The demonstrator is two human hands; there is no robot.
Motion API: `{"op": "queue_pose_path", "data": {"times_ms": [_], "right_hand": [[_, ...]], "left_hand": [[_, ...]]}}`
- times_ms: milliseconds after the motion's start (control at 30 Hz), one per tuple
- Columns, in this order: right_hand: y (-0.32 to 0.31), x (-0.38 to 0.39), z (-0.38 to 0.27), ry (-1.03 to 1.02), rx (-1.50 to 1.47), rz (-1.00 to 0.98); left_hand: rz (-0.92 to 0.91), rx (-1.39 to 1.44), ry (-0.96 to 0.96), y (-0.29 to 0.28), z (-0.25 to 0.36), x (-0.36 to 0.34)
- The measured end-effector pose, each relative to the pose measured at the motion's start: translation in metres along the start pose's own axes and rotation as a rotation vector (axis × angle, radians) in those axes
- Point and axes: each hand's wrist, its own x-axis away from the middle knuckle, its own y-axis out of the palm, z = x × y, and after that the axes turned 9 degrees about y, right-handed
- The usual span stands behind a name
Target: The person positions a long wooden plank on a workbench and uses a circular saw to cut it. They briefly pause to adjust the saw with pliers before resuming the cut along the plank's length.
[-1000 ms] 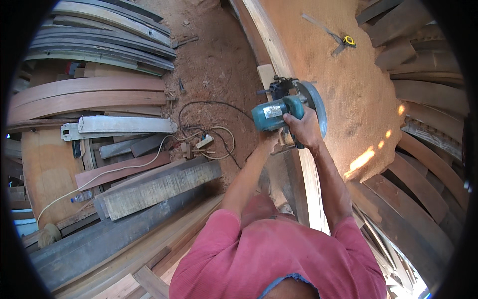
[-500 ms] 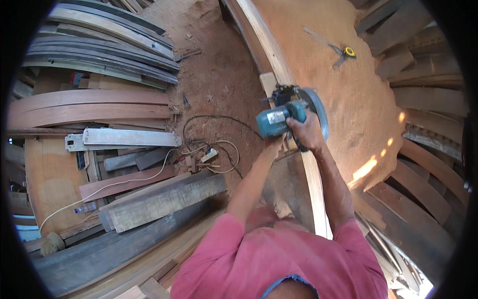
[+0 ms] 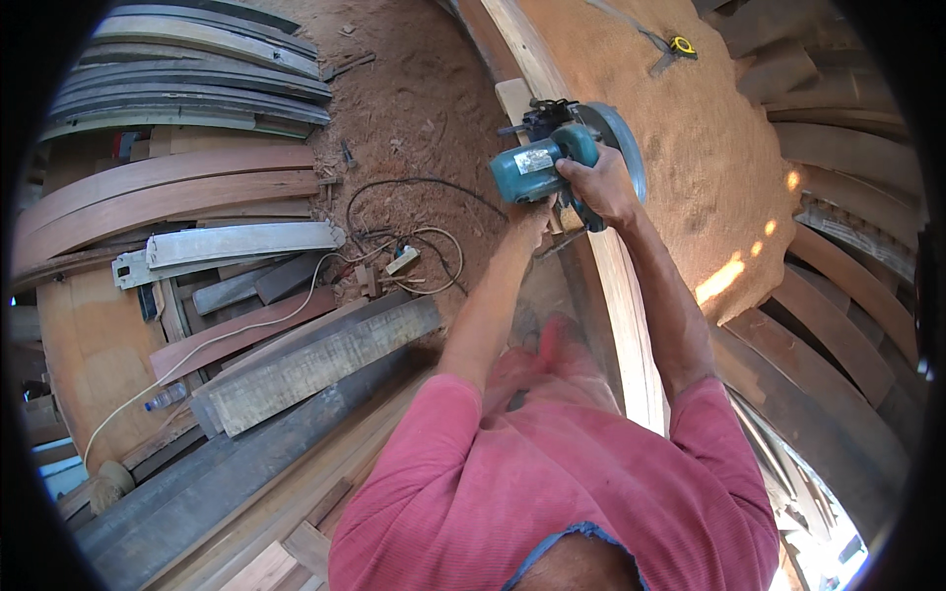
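Note:
A teal circular saw (image 3: pixel 525 174) with a round silver guard sits over a long pale plank (image 3: pixel 621 295). My right hand (image 3: pixel 609 187) is closed round the saw's rear handle. My left hand (image 3: pixel 535 219) is low beside the plank, just below the saw's motor housing. The saw hides its fingers, so its grip does not show. A narrow pale piece of wood (image 3: pixel 512 98) lies along the plank's left side, ahead of the saw. The cutting edge of the blade is hidden from view.
On the right, a yellow tape measure (image 3: pixel 682 46) lies on sawdust (image 3: pixel 690 197). A dark cable (image 3: pixel 424 181) loops over the ground at left, near a white socket block (image 3: pixel 402 260). Stacked boards (image 3: pixel 177 202) line the left side, and more curved timber (image 3: pixel 847 315) the right.
The whole view has shifted, so surroundings appear higher in the picture. My arms reach slightly farther out, and the saw sits a little farther along the plank. My right hand keeps its hold.

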Motion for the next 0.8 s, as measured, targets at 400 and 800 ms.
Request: {"op": "queue_pose_path", "data": {"times_ms": [400, 800], "right_hand": [[0.009, -0.013, -0.013, -0.02, 0.086, -0.043], [0.007, -0.03, -0.016, 0.045, 0.056, -0.007]], "left_hand": [[0.045, -0.151, -0.013, -0.014, 0.002, -0.008], [-0.027, -0.026, -0.102, -0.005, 0.038, -0.009]]}}
